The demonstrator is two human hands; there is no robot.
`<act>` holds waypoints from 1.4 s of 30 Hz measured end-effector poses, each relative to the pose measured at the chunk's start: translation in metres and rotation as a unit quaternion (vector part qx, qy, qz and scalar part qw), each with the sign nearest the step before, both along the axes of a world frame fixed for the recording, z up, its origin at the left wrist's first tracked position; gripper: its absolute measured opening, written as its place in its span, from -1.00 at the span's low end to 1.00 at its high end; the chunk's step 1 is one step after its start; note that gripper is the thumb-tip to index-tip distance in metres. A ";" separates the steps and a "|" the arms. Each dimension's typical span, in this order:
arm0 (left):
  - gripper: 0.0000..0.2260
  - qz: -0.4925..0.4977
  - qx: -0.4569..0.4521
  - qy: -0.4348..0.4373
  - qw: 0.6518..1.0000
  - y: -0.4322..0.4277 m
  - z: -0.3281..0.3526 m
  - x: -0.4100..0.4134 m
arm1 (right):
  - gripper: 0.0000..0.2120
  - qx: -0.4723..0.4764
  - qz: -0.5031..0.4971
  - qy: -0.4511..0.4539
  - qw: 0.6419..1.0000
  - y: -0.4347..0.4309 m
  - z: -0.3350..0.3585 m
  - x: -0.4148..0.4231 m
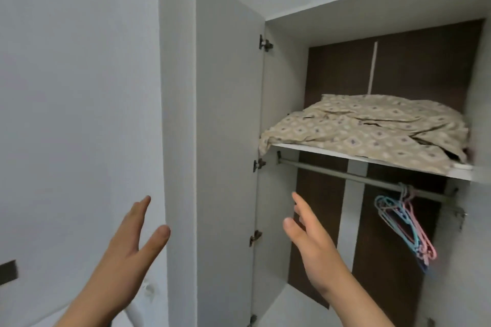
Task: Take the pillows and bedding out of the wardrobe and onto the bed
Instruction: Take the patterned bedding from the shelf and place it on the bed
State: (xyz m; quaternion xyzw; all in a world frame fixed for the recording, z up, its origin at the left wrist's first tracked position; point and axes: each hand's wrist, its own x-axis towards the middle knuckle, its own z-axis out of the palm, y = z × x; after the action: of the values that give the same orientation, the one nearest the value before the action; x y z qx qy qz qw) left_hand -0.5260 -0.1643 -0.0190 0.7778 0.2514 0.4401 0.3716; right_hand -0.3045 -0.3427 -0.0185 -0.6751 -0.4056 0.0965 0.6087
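The white wardrobe stands open, its left door [225, 127] swung out toward me. On the upper shelf [305, 148] lies a beige patterned pillow or folded bedding [372, 130], one corner drooping over the shelf's left front edge. My left hand [132, 239] is raised in front of the wall left of the door, fingers spread and holding nothing. My right hand [310, 241] is lifted inside the door opening, below the shelf, palm turned left, fingers apart and empty. Neither hand touches the bedding. The bed is not in view.
Under the shelf runs a metal hanging rail [345, 176] with a few blue and pink plastic hangers [406, 228] at its right end. The wardrobe's back panel is dark brown. A plain white wall [79, 87] fills the left side.
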 end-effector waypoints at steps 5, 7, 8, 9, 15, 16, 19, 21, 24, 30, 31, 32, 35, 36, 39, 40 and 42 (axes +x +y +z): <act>-0.23 -0.111 -0.014 -0.002 0.994 0.034 0.003 0.071 | -0.44 -0.005 -0.105 0.016 0.994 0.003 0.008 0.026; -0.24 -0.161 -0.022 -0.006 0.987 0.039 0.006 0.102 | -0.45 -0.010 -0.153 0.006 0.988 -0.001 0.009 0.041; -0.21 -0.178 -0.021 -0.005 0.984 0.041 0.009 0.118 | -0.45 -0.007 -0.172 0.005 0.985 -0.004 0.011 0.049; -0.16 -0.191 -0.015 -0.006 0.981 0.042 0.012 0.137 | -0.45 0.001 -0.186 0.007 0.982 -0.008 0.014 0.058; -0.06 -0.265 -0.014 -0.034 0.964 0.031 0.035 0.261 | -0.49 0.053 -0.271 0.008 0.961 -0.028 0.023 0.133; -0.05 -0.279 -0.013 -0.039 0.959 0.030 0.036 0.285 | -0.44 0.056 -0.287 0.006 0.956 -0.033 0.024 0.150; -0.11 -0.302 0.000 -0.044 0.952 0.027 0.042 0.343 | -0.27 0.070 -0.322 0.012 0.944 -0.041 0.030 0.195; -0.16 -0.316 0.012 -0.052 0.947 0.028 0.048 0.374 | -0.39 0.084 -0.326 0.022 0.941 -0.043 0.037 0.219; -0.19 -0.312 0.027 -0.067 0.947 0.034 0.063 0.421 | -0.48 0.087 -0.346 0.013 0.934 -0.046 0.046 0.257; -0.20 -0.313 0.061 -0.099 0.943 0.055 0.105 0.513 | -0.50 0.082 -0.392 -0.015 0.916 -0.041 0.071 0.331; -0.20 -0.309 0.073 -0.110 0.942 0.060 0.113 0.532 | -0.50 0.083 -0.401 -0.023 0.912 -0.037 0.075 0.348; -0.20 -0.307 0.086 -0.121 0.940 0.065 0.121 0.550 | -0.51 0.083 -0.410 -0.033 0.908 -0.033 0.080 0.365; -0.23 -0.298 0.107 -0.133 0.939 0.079 0.146 0.604 | -0.49 0.077 -0.443 -0.069 0.891 -0.020 0.097 0.412; -0.25 -0.304 0.109 -0.133 0.937 0.084 0.155 0.625 | -0.48 0.076 -0.452 -0.076 0.886 -0.014 0.103 0.428; -0.23 -0.311 0.124 -0.142 0.931 0.097 0.190 0.684 | -0.45 0.067 -0.487 -0.097 0.866 0.000 0.127 0.476; -0.24 -0.306 0.130 -0.137 0.933 0.098 0.202 0.701 | -0.44 0.056 -0.500 -0.102 0.858 0.003 0.136 0.490; -0.30 -0.283 0.144 -0.110 0.942 0.098 0.222 0.735 | -0.41 0.028 -0.532 -0.116 0.839 0.006 0.150 0.517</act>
State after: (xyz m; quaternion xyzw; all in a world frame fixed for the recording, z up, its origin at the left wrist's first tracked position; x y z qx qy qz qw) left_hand 0.2086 -0.0662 0.2033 0.8089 -0.0874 0.4313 0.3900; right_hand 0.2129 -0.3364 0.1320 -0.7760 -0.0543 -0.3321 0.5335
